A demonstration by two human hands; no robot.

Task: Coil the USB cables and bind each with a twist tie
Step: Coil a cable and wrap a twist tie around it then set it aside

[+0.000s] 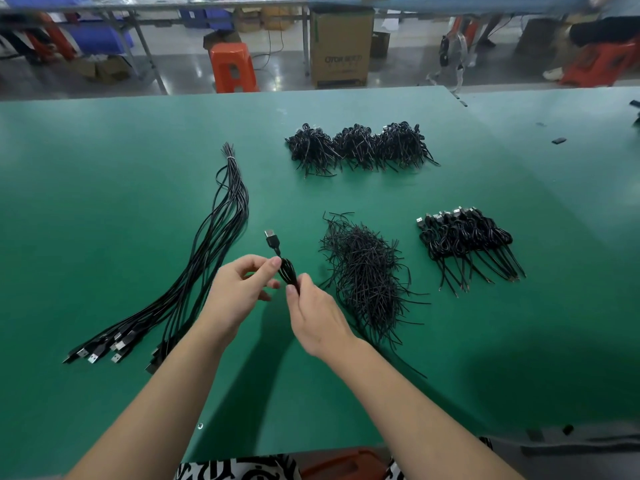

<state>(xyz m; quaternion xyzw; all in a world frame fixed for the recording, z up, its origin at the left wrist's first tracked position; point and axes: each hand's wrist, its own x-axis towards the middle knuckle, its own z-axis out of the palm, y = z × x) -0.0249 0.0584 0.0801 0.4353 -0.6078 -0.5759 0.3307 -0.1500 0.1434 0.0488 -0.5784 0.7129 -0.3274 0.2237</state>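
Held above the mat (104,140) between the hands, the coil (289,273) looks light, thin and springy – apt to unwind if released – so the left hand (239,289) pinches its plug end while the right hand (317,313) pinches its lower end (where a tie would go).

Both hands — left hand (239,289), right hand (317,315) — pinch coiled cable (288,273) above green table (104,237).
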